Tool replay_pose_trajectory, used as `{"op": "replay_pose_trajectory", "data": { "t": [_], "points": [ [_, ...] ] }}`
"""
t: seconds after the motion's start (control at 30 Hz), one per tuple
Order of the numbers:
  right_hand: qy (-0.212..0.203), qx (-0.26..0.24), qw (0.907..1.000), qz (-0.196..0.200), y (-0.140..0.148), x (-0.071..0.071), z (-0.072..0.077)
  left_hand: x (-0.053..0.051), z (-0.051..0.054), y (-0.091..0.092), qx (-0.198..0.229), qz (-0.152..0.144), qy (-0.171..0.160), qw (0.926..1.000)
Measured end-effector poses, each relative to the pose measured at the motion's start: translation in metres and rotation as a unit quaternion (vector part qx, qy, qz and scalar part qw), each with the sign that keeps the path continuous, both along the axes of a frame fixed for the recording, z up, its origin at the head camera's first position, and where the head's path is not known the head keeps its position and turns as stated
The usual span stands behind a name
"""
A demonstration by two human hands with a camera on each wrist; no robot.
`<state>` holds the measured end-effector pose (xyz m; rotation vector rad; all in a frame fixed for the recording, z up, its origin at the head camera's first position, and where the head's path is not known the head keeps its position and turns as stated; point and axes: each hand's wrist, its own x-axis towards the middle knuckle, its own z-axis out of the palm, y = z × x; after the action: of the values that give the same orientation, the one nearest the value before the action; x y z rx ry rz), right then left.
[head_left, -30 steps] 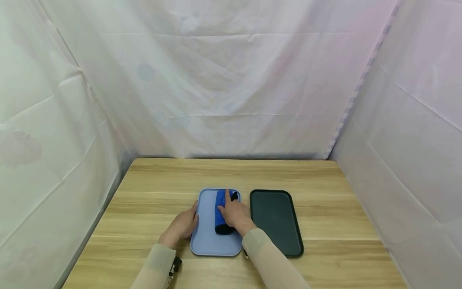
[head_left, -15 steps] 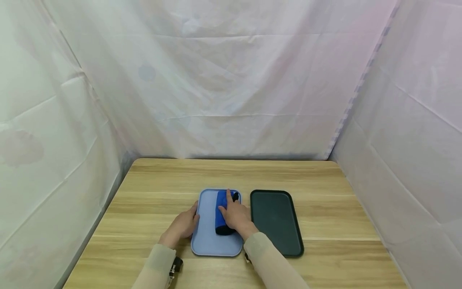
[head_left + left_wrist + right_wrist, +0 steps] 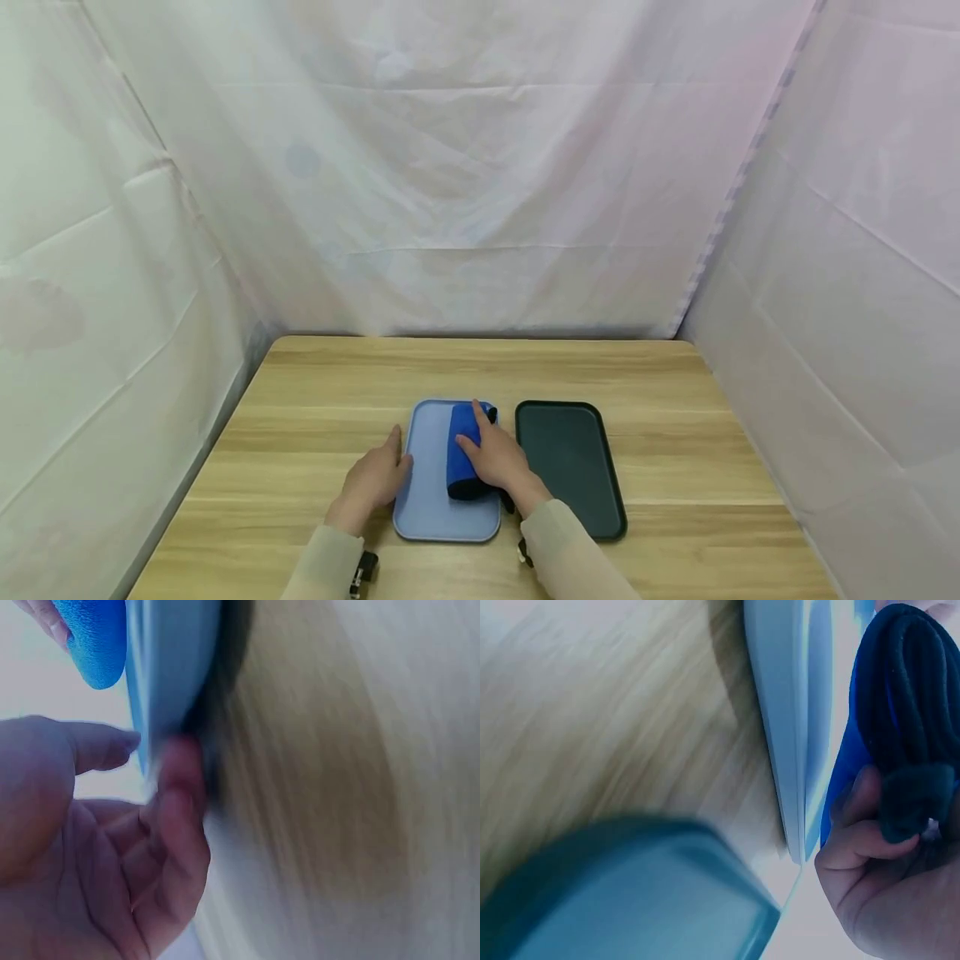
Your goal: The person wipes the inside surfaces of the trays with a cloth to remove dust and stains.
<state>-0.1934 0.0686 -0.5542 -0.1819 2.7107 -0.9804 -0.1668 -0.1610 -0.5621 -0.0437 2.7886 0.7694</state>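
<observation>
A blue cloth with black edging (image 3: 462,450), folded into a thick bundle, lies on the right part of the light blue tray (image 3: 431,521). My right hand (image 3: 498,454) grips the bundle from its right side, index finger stretched along the top. In the right wrist view its black folded layers (image 3: 922,682) show, with curled fingers (image 3: 862,844) around a black strip. A small black end pokes out below that hand. My left hand (image 3: 377,473) is at the tray's left rim, thumb by the edge and fingers loosely bent; the left wrist view is blurred there.
A dark green tray (image 3: 573,467) lies just right of the light blue one, under the right forearm. Both are on a wood-grain table (image 3: 315,400). White curtains (image 3: 480,183) hang behind and at both sides.
My left hand has loosened at the tray's rim, its index finger now pointing outward. My right hand has shifted slightly right, and a black end now shows below it.
</observation>
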Motion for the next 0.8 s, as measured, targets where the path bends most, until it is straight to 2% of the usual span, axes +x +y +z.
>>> {"op": "replay_pose_trajectory", "data": {
  "t": [0.17,0.33,0.57,0.67,0.8],
  "points": [
    [-0.003,-0.034,0.9994,-0.003,0.018,0.007,0.003,0.011,0.011,0.014,-0.034,0.04,0.053,0.9972],
    [0.007,-0.051,0.9986,-0.01,0.038,0.013,0.003,0.023,0.015,0.04,-0.007,0.051,0.108,0.9929],
    [0.03,-0.057,0.9975,-0.028,0.068,0.016,0.004,0.035,0.017,0.082,0.061,0.017,0.157,0.9856],
    [0.032,-0.054,0.9972,-0.04,0.082,0.016,0.005,0.04,0.019,0.098,0.087,-0.007,0.159,0.9834],
    [0.032,-0.045,0.997,-0.055,0.099,0.016,0.006,0.046,0.019,0.116,0.111,-0.037,0.145,0.9825]
  ]
}}
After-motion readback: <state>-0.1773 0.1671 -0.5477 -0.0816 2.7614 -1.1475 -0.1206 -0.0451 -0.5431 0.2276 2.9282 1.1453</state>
